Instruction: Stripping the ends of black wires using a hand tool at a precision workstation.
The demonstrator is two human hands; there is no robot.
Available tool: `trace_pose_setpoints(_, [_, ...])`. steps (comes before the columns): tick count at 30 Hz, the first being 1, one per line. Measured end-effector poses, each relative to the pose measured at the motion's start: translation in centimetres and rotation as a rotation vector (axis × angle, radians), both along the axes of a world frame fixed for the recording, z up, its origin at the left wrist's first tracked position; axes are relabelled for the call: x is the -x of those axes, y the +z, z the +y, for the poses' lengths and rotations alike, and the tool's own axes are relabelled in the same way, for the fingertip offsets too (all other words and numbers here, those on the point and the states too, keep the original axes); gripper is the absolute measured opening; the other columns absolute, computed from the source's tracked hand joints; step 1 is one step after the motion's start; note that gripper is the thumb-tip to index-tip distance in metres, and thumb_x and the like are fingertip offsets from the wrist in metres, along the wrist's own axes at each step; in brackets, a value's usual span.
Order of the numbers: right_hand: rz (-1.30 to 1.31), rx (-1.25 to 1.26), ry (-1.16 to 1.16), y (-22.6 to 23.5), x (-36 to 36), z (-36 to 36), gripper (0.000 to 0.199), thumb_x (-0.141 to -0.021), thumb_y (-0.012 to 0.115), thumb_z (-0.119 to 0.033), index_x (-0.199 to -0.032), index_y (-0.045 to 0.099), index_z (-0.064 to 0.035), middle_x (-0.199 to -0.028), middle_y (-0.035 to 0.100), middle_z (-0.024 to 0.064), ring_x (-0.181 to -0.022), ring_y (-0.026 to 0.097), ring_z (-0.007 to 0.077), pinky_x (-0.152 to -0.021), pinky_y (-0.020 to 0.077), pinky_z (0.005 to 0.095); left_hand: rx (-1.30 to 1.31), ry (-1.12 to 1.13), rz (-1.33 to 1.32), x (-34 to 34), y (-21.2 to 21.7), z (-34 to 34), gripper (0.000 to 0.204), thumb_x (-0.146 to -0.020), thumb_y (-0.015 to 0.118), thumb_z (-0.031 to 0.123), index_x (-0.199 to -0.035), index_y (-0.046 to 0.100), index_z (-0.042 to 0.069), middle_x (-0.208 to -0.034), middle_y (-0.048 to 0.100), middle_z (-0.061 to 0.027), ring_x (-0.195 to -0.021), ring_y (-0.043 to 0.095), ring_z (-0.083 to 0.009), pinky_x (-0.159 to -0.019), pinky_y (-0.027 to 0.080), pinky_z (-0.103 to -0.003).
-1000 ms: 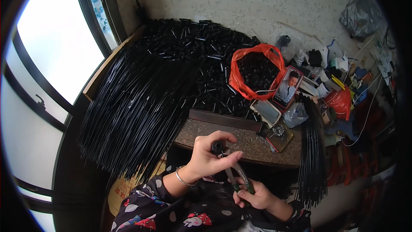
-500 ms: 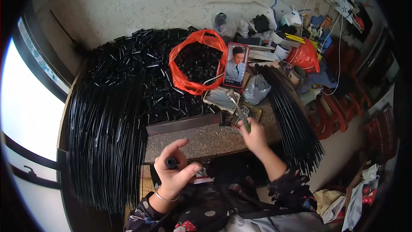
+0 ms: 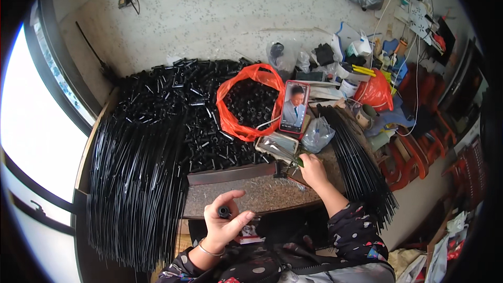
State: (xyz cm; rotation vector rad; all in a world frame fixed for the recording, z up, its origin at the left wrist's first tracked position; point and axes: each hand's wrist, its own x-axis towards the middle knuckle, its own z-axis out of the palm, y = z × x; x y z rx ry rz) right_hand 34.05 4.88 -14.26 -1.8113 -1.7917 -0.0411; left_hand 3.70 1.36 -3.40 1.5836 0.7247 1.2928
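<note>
You are in what looks like a home room doubling as a small workshop: patterned wall, window, red chairs; before you, pliers and a table heaped with short black tubes and long, thin black rods.

The long rods looked like smooth black plastic with a glossy sheen, as did many of the short tubes. The pliers showed shiny bare metal, and the bracelet had a polished metallic gleam. The red bag and clear bag were thin, crinkled plastic, the sleeve was soft, matt printed cloth, and the tabletop looked like speckled stone.
</note>
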Motion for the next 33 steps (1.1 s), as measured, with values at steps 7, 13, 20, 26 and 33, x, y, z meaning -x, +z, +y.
trace_pose_setpoints(7, [1.016, -0.016, -0.079, 5.7, 6.4, -3.1, 0.016, -0.077, 0.066, -0.006, -0.085, 0.052, -0.0027, -0.063, 0.054, 0.0024, -0.057, 0.054, 0.0126, -0.054, 0.0445, 0.027, -0.032, -0.087, 0.078, -0.4, 1.0, -0.8, 0.041, -0.067, 0.076, 0.009, -0.104, 0.06, 0.001, -0.052, 0.047, 0.0044, -0.05, 0.04, -0.0019, -0.047, 0.03, -0.018])
trace_pose_setpoints(13, [1.694, 0.156, 0.355, 12.7, 16.5, -9.7, 0.017, -0.077, 0.065, -0.003, -0.085, 0.05, -0.0031, -0.073, 0.055, 0.0021, -0.06, 0.053, 0.0084, -0.055, 0.043, 0.0209, -0.008, -0.042, 0.06, -1.2, 1.7, -2.1, 0.056, -0.067, 0.078, 0.017, -0.115, 0.054, 0.002, -0.057, 0.051, 0.0021, -0.053, 0.044, -0.0031, -0.049, 0.036, -0.018])
trace_pose_setpoints(20, [1.612, 0.003, 0.46, 12.9, 18.9, -11.2, 0.019, -0.077, 0.065, -0.002, -0.089, 0.05, -0.0013, -0.079, 0.056, 0.0026, -0.07, 0.054, 0.0077, -0.062, 0.0438, 0.0193, -0.089, -0.037, 0.026, 0.4, 1.6, -3.5, 0.059, -0.068, 0.078, 0.021, -0.116, 0.053, -0.001, -0.06, 0.053, 0.0008, -0.055, 0.048, -0.0033, -0.051, 0.038, -0.018])
trace_pose_setpoints(26, [1.536, -0.016, 0.509, 12.9, 19.8, -11.6, 0.018, -0.079, 0.064, -0.003, -0.09, 0.049, -0.0012, -0.08, 0.056, 0.0028, -0.071, 0.054, 0.0073, -0.064, 0.0441, 0.0193, -0.158, 0.024, 0.051, 1.0, 1.4, -4.1, 0.066, -0.07, 0.075, 0.029, -0.12, 0.048, -0.004, -0.061, 0.053, -0.0008, -0.056, 0.049, -0.004, -0.052, 0.039, -0.018])
trace_pose_setpoints(33, [1.043, -0.335, 0.433, 12.1, 19.9, -12.1, 0.02, -0.08, 0.06, 0.001, -0.093, 0.045, -0.0016, -0.086, 0.052, 0.0083, -0.078, 0.052, 0.014, -0.071, 0.0426, 0.0251, -0.152, 0.022, 0.103, 0.4, 1.5, -3.7, 0.079, -0.072, 0.069, 0.043, -0.131, 0.037, 0.001, -0.065, 0.051, -0.0057, -0.055, 0.051, -0.0134, -0.052, 0.041, -0.024])
